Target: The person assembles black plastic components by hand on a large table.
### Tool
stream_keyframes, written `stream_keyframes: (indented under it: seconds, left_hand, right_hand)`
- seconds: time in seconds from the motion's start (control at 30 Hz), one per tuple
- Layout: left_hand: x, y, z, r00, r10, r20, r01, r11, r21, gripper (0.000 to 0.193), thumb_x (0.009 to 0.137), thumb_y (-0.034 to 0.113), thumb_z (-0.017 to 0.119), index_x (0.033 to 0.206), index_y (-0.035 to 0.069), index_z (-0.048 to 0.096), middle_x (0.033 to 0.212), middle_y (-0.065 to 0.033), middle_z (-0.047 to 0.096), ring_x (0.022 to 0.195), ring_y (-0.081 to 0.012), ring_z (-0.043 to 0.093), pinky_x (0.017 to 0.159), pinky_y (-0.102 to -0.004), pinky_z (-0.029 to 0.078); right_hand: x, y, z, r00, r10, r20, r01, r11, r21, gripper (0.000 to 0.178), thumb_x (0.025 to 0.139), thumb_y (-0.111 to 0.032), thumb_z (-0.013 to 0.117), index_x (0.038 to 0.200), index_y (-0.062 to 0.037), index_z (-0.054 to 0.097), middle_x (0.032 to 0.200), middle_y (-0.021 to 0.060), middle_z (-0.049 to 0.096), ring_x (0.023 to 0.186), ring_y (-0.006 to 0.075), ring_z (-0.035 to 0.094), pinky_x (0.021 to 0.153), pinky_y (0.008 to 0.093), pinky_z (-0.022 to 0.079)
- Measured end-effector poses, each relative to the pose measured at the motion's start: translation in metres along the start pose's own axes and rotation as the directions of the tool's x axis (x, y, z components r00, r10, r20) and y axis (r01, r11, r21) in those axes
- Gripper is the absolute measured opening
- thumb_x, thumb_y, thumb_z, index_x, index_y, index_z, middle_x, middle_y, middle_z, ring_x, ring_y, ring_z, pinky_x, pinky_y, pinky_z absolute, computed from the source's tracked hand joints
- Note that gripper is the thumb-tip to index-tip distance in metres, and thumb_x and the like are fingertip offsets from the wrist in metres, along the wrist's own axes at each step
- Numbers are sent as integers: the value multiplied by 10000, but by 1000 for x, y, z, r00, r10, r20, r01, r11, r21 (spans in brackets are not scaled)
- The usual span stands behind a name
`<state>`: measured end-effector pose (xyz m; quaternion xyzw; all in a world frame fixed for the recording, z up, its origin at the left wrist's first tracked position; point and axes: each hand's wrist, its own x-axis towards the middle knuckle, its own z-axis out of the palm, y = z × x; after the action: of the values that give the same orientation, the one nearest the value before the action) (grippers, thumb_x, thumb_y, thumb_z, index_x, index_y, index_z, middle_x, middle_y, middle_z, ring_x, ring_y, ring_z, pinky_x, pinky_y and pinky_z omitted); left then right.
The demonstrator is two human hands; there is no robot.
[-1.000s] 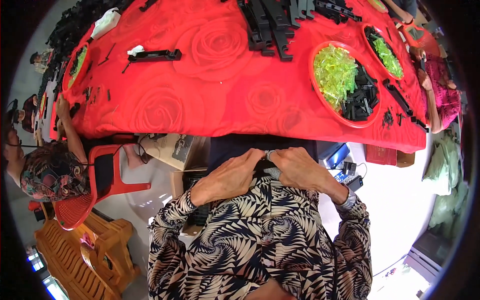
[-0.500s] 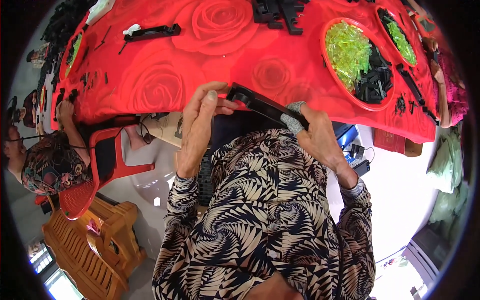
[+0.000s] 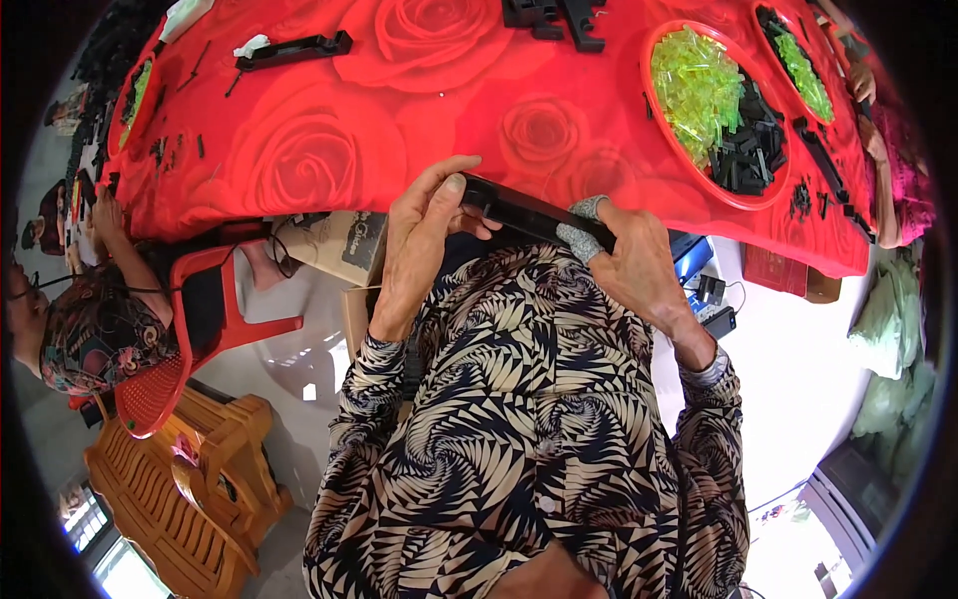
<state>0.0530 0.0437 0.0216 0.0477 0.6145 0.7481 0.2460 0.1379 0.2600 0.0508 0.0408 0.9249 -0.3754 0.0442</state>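
I hold a long black plastic bar (image 3: pixel 527 212) at the near edge of a table covered in a red rose-patterned cloth (image 3: pixel 399 110). My left hand (image 3: pixel 424 230) grips the bar's left end, thumb on top. At the bar's right end sits my right hand (image 3: pixel 629 260), which has grey wrapped fingertips. Both forearms wear black-and-cream patterned sleeves. The bar lies tilted, left end higher, just above my lap.
A red tray (image 3: pixel 743 195) holds yellow-green clear pieces and small black parts. Another black bar (image 3: pixel 294 50) lies far left, black parts (image 3: pixel 559 15) at the far edge. A person sits on a red chair (image 3: pixel 190 339) at left; another person's arm (image 3: pixel 883 150) at right. A wooden chair (image 3: pixel 200 479) stands below.
Both hands rose from my lap up to the table edge with the black bar, and now hold it a little further apart, at its two ends.
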Motion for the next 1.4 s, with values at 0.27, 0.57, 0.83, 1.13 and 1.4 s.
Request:
stream_keyframes:
  seconds: [0.27, 0.57, 0.83, 1.13, 1.4]
  left_hand:
    - [1, -3, 3, 1000, 1, -25, 0, 998, 57, 356, 1028, 220, 447, 1243, -45, 549, 870, -122, 656, 733, -195, 665, 660, -289, 544]
    - [-11, 6, 21, 997, 68, -34, -61, 984, 170, 328, 1003, 204, 483, 1217, -24, 579, 897, -99, 646, 707, -165, 632, 671, -294, 545]
    - [-35, 20, 44, 988, 152, -36, -125, 911, 393, 236, 938, 70, 549, 1148, -13, 618, 799, -75, 644, 688, -102, 597, 647, -237, 481]
    - [-35, 15, 43, 986, 166, -5, -155, 927, 342, 227, 922, 57, 579, 1130, -23, 621, 825, -97, 654, 663, -121, 619, 618, -248, 493]
    - [-34, 8, 42, 976, 219, -11, -198, 902, 384, 207, 893, 46, 611, 1083, -31, 638, 725, -81, 633, 616, -84, 584, 572, -244, 466]
  right_hand:
    - [-6, 1, -3, 997, 23, 68, -20, 999, -42, 279, 741, 20, 556, 1018, 7, 592, 706, 242, 597, 679, 445, 584, 612, 483, 438]
    - [-21, 3, 8, 997, -60, 40, 62, 998, -31, 282, 758, -31, 569, 1023, 47, 512, 887, 251, 609, 849, 439, 610, 719, 507, 482]
    - [-27, 2, 19, 995, -97, 12, 94, 982, 164, 332, 788, -37, 604, 1106, 37, 545, 870, 266, 627, 858, 461, 603, 735, 476, 486]
    - [-30, 6, 21, 990, -141, -9, 138, 948, 286, 386, 754, 17, 531, 1139, 21, 531, 895, 267, 621, 866, 458, 607, 742, 465, 488]
    - [-27, 11, 26, 996, -90, 12, 86, 976, 199, 323, 762, -70, 563, 1069, 28, 548, 810, 277, 611, 809, 474, 594, 711, 465, 480]
